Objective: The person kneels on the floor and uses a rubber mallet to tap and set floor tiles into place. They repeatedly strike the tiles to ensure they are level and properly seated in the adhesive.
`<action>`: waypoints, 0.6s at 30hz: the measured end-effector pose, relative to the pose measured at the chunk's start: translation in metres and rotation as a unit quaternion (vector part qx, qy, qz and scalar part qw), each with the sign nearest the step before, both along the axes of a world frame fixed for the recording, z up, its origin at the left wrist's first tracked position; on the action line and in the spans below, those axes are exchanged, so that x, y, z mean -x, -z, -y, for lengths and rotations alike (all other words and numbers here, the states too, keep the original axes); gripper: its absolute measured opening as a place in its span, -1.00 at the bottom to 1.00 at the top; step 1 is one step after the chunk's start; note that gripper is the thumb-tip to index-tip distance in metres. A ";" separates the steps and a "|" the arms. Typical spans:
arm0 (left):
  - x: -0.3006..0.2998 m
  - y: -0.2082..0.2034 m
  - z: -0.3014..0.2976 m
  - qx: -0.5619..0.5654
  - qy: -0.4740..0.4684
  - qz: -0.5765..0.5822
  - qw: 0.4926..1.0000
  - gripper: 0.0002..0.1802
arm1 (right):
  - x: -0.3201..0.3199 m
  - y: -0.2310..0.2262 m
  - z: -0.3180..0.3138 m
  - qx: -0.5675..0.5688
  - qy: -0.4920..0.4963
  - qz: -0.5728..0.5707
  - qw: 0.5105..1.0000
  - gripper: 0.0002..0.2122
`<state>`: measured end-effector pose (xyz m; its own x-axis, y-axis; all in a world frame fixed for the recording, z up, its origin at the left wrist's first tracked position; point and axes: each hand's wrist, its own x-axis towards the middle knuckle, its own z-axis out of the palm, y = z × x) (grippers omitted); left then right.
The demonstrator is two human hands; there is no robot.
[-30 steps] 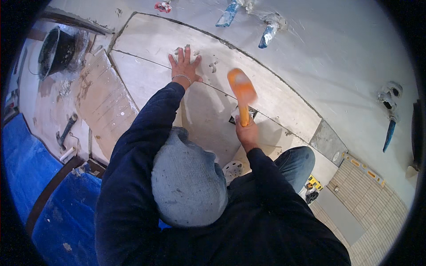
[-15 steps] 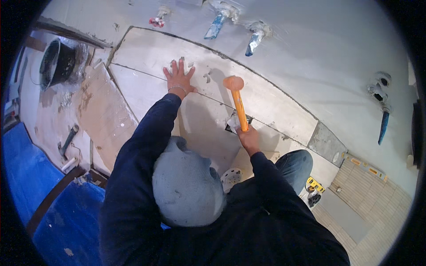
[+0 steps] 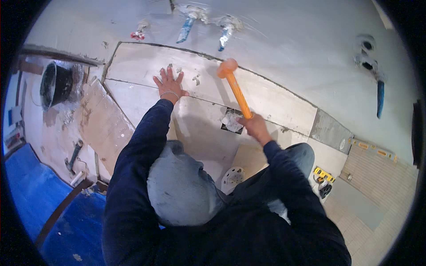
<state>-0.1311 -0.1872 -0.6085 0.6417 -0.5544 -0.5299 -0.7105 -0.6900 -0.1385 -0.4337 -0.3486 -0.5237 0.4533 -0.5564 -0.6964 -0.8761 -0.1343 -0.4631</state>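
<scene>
My left hand lies flat with fingers spread on a large pale floor tile along the wall. A bracelet circles that wrist. Closed around the handle of an orange mallet is my right hand; the mallet's rounded head points toward the wall, above the tiles. Just left of the right hand, a square drain opening is stuffed with crumpled clear plastic. Small grey mortar lumps are scattered on the tile between my hands. My knees are bent beneath me.
A black bucket and a hammer lie to the left, near blue sheeting. Pipe stubs with blue ends stick out of the wall. Two yellow levels, one by my right knee, lie right, near a grey tile piece.
My right hand has raised the mallet up and away from the drain opening, slightly to the right of it. The view has shifted; my left hand stays flat on the tile.
</scene>
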 end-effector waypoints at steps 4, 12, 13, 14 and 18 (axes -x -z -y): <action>-0.003 -0.006 0.009 -0.027 0.085 0.011 0.996 0.05 | 0.024 -0.064 0.076 0.073 -0.168 0.007 0.983 -0.57; -0.028 -0.077 -0.037 -0.155 0.239 -0.044 0.958 -0.01 | 0.085 -0.089 0.121 0.148 -0.136 0.103 0.974 -0.69; -0.026 -0.083 -0.040 -0.174 0.242 -0.055 0.953 -0.02 | 0.089 -0.073 0.115 0.133 -0.102 0.121 0.978 -0.70; -0.020 -0.087 -0.042 -0.195 0.245 -0.068 0.947 -0.02 | 0.093 -0.053 0.104 0.111 -0.081 0.156 0.978 -0.68; 0.042 -0.034 -0.002 -0.123 0.243 -0.084 0.959 -0.17 | 0.140 0.093 0.080 -0.170 0.320 0.187 0.913 -0.59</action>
<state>-0.1731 -0.1848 -0.5742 0.2342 -0.6106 -0.7565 -0.9660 -0.2335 -0.1106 -0.5736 -0.4288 -0.6166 0.3526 -0.5711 -0.7413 -0.4977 0.5563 -0.6654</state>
